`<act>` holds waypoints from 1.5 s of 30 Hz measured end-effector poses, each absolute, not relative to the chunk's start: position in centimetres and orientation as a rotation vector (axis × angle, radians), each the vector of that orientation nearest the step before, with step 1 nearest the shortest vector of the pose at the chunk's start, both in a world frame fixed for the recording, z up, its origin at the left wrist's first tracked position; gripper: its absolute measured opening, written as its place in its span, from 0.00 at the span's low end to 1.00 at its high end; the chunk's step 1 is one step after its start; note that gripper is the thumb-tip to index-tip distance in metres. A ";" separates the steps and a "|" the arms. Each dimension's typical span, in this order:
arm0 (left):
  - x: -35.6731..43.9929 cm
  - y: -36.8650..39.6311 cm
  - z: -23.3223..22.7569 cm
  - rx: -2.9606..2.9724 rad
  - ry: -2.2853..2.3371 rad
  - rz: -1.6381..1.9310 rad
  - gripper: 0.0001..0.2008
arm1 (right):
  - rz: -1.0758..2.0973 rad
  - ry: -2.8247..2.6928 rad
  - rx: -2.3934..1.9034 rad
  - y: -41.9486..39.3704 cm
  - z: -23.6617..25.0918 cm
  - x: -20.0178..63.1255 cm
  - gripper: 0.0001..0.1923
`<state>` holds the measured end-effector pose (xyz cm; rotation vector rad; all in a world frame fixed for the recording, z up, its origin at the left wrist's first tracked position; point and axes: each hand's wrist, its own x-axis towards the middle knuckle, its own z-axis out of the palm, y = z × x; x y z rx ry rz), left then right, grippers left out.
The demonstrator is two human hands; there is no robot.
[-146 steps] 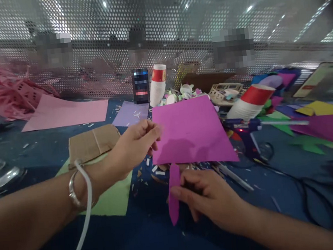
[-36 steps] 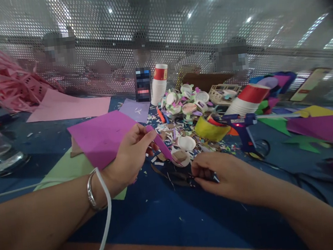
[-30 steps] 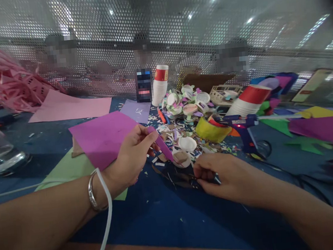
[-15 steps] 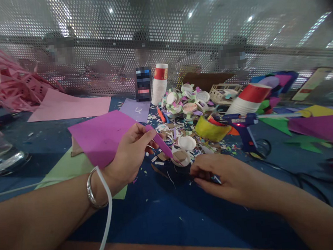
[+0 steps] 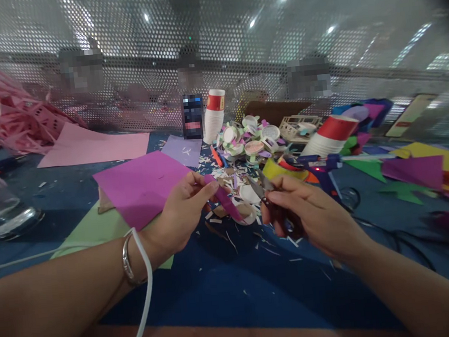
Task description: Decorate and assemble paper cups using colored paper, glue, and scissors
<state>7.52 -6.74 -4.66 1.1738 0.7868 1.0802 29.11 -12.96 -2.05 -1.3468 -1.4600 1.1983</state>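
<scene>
Head view: our left hand [image 5: 181, 215] pinches purple strip [image 5: 224, 199] between fingers, above blue worktop [image 5: 204, 292]. Our right hand [image 5: 312, 218] grips scissors [image 5: 260, 189], fingers curled round handles, blades near strip. Purple sheet [image 5: 142, 187] lies left, paper scraps [image 5: 250, 187] beyond hands.

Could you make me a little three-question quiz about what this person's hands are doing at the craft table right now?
1. True or false: the left hand pinches a purple paper strip.
2. What does the right hand hold? A) glue gun B) small scissors C) paper cup
3. Fill in: the large purple sheet lies on the table to the ____ of the left hand.

Key:
1. True.
2. B, the small scissors, blades pointing up; the blue glue gun lies on the table beyond.
3. Left.
</scene>
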 end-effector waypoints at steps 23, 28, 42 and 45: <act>7.8 -7.8 -4.9 1.219 0.591 0.850 0.09 | 1.000 -1.488 -1.283 -11.2 -3.4 26.1 0.17; 8.1 -8.1 -4.9 1.243 0.613 0.944 0.15 | 1.047 -1.451 -1.273 -11.5 -3.3 26.1 0.19; 7.7 -8.1 -4.9 1.483 0.655 0.945 0.11 | 1.149 -1.307 -1.175 -11.8 -3.5 25.9 0.17; 7.6 -8.0 -5.1 1.539 0.677 0.955 0.09 | 1.160 -1.288 -1.173 -11.7 -3.6 25.8 0.17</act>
